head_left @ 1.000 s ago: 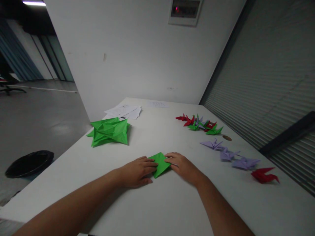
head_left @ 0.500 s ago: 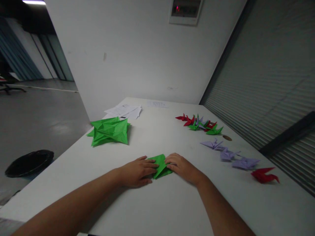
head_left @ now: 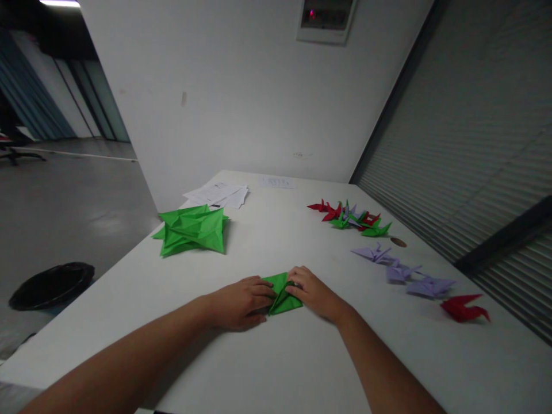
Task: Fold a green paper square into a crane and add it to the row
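A small folded green paper piece (head_left: 282,292) is pinned flat to the white worktop (head_left: 276,356) between the two hands. The left hand (head_left: 239,302) is laid palm down on the worktop, its fingers stretched out so that the fingertips (head_left: 268,290) press the paper's left edge; nothing is clasped, the grip being spread flat on the sheet. The right hand (head_left: 314,292) is set just beside it, its fingertips (head_left: 291,287) bent down onto the paper's right flap, which is lifted slightly along a crease. Whether this flap is pinched in the grip or only pushed cannot be told. The two sets of fingertips nearly meet over the paper.

Beyond the left hand and well apart from it, a heap of creased green sheets (head_left: 192,230) is seen on the worktop, and farther still a spread of white printed papers (head_left: 218,194). To the right of the right hand, a row of lilac paper cranes (head_left: 399,268) is laid out, ended by a red paper crane (head_left: 463,307) nearest the worktop's edge. Beyond that row, a mixed cluster of red, green and lilac cranes (head_left: 351,218) is gathered. A round black bin (head_left: 49,284) is seen on the floor, left of the left forearm.
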`<state>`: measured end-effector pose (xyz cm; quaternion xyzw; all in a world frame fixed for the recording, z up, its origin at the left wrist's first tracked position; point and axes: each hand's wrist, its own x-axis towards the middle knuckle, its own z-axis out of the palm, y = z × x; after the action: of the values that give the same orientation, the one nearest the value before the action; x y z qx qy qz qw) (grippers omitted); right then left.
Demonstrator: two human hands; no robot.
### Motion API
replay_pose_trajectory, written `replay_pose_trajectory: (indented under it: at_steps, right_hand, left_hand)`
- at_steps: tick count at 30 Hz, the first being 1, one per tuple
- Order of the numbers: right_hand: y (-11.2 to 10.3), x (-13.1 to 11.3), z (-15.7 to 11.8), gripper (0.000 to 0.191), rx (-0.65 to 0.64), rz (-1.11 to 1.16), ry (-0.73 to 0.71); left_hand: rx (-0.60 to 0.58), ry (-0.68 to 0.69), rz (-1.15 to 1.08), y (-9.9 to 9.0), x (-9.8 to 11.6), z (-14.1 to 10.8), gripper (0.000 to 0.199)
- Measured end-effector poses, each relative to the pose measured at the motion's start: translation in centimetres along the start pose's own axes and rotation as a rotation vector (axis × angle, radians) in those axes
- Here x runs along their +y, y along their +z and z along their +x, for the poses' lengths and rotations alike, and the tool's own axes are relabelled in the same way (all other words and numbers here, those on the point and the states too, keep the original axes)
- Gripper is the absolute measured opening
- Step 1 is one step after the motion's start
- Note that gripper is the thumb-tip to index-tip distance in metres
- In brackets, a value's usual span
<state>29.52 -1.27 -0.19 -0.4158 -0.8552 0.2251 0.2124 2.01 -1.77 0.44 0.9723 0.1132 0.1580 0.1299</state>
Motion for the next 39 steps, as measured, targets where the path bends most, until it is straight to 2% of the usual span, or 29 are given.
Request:
replay_pose_trajectory:
  at_steps: [4,7,18,26,31,36,39]
  right_hand:
    - [-0.7,0.2,-0.8,0.008,-0.064,0.09,-0.035]
    - [-1.1,0.6,-1.5,0.017,-0.102,0.157,-0.051]
    - [-2.0,0.1,-1.2,0.013,-0.135,0.17,-0.047]
    - [-0.2,0.5,-0.2,0.02,0.007,0.022,0.035]
    - [1.3,0.9,0.2,0.013,0.104,-0.087,0.121]
    - [1.6,1.2,0.2,0.013,0.115,-0.122,0.16]
    - [1.6,1.1,0.2,0.013,0.112,-0.131,0.174]
  left_hand:
    - [-0.021,-0.028,-0.015,0.0,-0.1,-0.3,0.037]
    - [-0.045,-0.04,-0.011,0.1,-0.2,-0.6,0.041]
    - [-0.07,-0.039,-0.014,0.3,-0.6,-1.1,0.036]
    - [-0.078,-0.056,-0.023,-0.1,-0.2,-0.8,0.035]
    - [-0.081,-0.054,-0.051,0.0,-0.3,-0.8,0.032]
    - [-0.082,-0.1,-0.083,0.1,-0.4,-0.9,0.052]
    - [-0.073,-0.077,-0.064,0.0,-0.3,-0.8,0.059]
